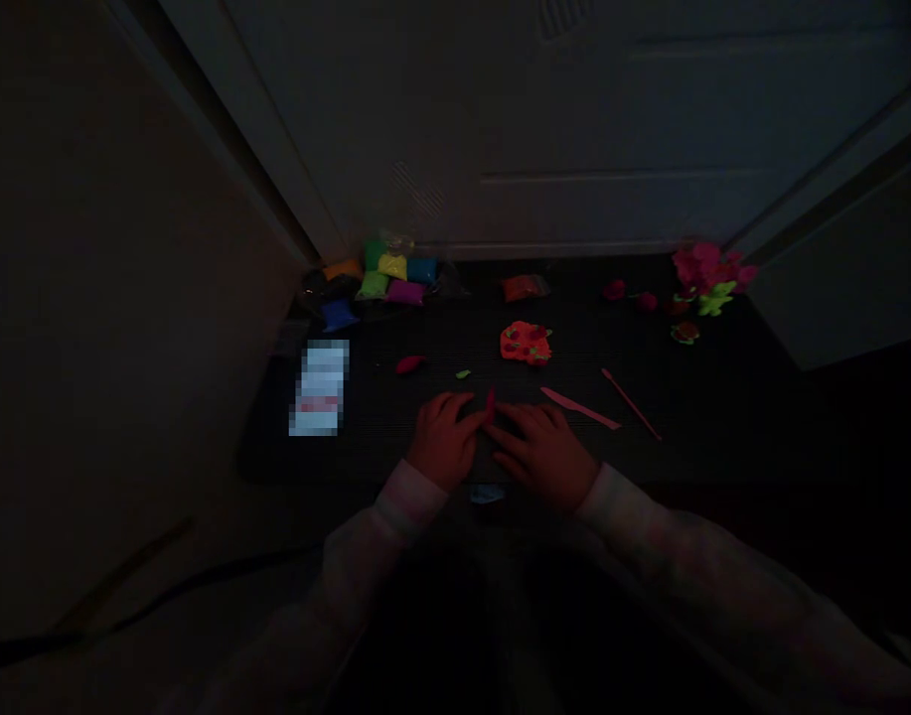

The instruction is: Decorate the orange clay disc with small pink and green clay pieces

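Observation:
At the dark table's near edge, a small magenta piece of modelling clay (491, 403) stands up between the fingertips of both hands. My left hand (445, 437) pinches it from the left, thumb and forefinger close together. From the right, the fingertips of my right hand (545, 449) close on the same piece. Just beyond lies a tiny green bit of clay (463, 374). A larger magenta lump of clay (409, 364) rests to the left. Farther back sits a flat orange clay shape (526, 343) with dark red and green spots.
A pink plastic knife (580, 407) and a thin pink stick tool (631, 404) lie right of my hands. Bagged clay (391, 268) is piled at the back left, with an orange packet (525, 288) nearby. A blurred lit screen (319, 389) lies left; pink clay figures (712, 270) stand back right.

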Action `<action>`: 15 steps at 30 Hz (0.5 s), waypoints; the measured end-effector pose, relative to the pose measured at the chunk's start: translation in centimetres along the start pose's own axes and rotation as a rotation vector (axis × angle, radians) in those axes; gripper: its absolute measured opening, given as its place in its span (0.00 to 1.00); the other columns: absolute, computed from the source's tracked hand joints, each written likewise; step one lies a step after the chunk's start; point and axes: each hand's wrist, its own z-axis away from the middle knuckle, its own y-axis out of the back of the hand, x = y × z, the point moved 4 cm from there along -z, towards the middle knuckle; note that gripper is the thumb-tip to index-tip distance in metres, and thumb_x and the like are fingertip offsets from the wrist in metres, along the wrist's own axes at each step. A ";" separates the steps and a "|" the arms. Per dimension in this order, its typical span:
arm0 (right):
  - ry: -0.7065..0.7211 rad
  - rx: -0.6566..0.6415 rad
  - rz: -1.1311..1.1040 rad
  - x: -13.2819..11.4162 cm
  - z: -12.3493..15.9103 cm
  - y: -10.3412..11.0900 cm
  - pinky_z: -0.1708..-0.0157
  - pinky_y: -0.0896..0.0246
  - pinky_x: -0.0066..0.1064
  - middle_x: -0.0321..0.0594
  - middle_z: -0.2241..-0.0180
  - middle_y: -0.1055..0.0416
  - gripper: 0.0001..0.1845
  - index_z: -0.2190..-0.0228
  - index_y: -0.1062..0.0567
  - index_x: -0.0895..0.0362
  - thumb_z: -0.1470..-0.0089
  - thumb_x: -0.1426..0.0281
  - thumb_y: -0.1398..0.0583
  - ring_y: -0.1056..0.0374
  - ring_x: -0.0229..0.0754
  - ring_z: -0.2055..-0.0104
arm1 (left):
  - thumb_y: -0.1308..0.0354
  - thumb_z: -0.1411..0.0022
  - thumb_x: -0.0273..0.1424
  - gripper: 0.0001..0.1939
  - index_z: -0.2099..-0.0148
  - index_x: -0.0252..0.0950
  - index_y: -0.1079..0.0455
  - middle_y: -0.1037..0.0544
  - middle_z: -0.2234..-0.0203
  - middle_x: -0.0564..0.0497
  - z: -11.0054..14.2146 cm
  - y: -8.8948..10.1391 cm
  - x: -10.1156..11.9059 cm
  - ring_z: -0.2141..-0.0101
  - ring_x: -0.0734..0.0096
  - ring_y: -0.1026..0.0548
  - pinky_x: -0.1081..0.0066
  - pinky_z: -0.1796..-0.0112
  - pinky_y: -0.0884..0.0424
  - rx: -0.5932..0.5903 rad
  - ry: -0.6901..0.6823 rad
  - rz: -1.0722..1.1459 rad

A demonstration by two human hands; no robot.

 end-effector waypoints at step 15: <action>0.013 0.033 -0.002 1.1 -0.5 0.0 0.57 0.50 0.44 0.49 0.51 0.38 0.19 0.54 0.34 0.55 0.47 0.64 0.50 0.42 0.49 0.53 | 0.52 0.47 0.22 0.17 0.58 0.40 0.29 0.33 0.54 0.46 -2.0 0.1 -0.5 0.54 0.59 0.41 0.57 0.55 0.40 -0.026 -0.043 0.011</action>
